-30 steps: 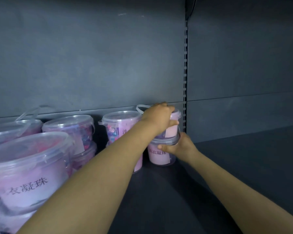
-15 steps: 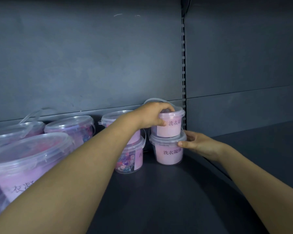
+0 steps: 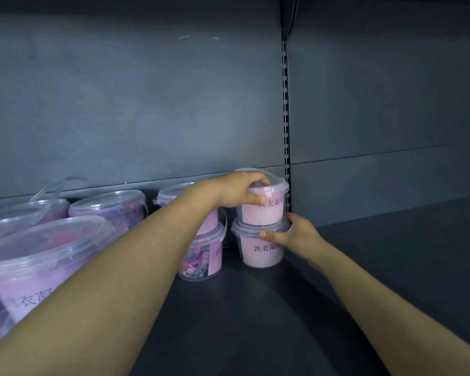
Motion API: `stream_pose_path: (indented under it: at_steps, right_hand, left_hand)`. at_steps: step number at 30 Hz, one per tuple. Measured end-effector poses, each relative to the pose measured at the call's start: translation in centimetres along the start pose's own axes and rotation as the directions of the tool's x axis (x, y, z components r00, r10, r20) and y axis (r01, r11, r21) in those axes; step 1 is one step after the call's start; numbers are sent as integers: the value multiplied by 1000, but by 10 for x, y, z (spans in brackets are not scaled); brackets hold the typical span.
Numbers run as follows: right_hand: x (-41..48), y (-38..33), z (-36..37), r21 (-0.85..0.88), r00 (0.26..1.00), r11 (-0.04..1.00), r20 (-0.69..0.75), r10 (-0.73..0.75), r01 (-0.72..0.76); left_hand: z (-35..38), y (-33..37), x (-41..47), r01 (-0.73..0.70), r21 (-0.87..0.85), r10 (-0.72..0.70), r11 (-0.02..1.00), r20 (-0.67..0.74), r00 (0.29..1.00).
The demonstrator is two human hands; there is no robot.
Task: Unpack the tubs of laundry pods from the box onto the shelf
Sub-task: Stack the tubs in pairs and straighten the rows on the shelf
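At the back of the dark grey shelf point(image 3: 255, 321), just in front of the slotted upright point(image 3: 286, 118), two small tubs of laundry pods stand one on the other. The upper tub point(image 3: 266, 213) sits on the clear lid of the lower tub point(image 3: 261, 256). Both are upright, with pink labels printed in black characters facing forward. The left hand point(image 3: 236, 189) grips the upper tub from the left at its lid, fingers curled over the rim and thumb pressed on the label side. The right hand point(image 3: 296, 234) holds the lower tub from the right, its thumb laid across the front just under the lid rim, the other fingers wrapped round the far side and mostly hidden. Just beside this stack, to the left, stands another stack of two. Its bottom tub point(image 3: 201, 256) shows coloured pods through the clear wall, and its top tub point(image 3: 174, 192) is largely covered by the left forearm. Further left, more lidded tubs crowd the shelf, among them a rear tub point(image 3: 109, 207) and a near tub point(image 3: 38, 261), large and blurred. A grey back panel point(image 3: 133, 104) rises behind them all.
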State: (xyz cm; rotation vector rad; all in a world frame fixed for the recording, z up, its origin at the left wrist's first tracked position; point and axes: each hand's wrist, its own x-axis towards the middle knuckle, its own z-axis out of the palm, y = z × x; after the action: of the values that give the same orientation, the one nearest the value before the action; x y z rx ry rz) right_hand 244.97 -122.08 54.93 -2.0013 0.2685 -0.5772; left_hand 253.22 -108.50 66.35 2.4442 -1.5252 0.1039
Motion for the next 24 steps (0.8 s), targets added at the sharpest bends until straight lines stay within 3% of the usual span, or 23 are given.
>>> stream_pose_path:
  at_steps: [5, 10, 15, 24]
  right_hand:
    - [2, -1, -13, 87, 992, 995, 121, 37, -48]
    - [1, -4, -14, 74, 989, 997, 150, 2, -13]
    - [-2, -1, -5, -10, 999, 999, 22, -44, 45]
    - [-11, -1, 3, -34, 992, 997, -103, -69, 65]
  left_hand:
    - [-12, -6, -2, 30, -9, -29, 1000, 98, 995]
    - [-6, -4, -6, 3, 42, -4, 999, 23, 1000]
    - [8, -7, -6, 4, 164, 14, 986, -110, 994]
    - [14, -7, -8, 40, 214, -6, 976, -158, 987]
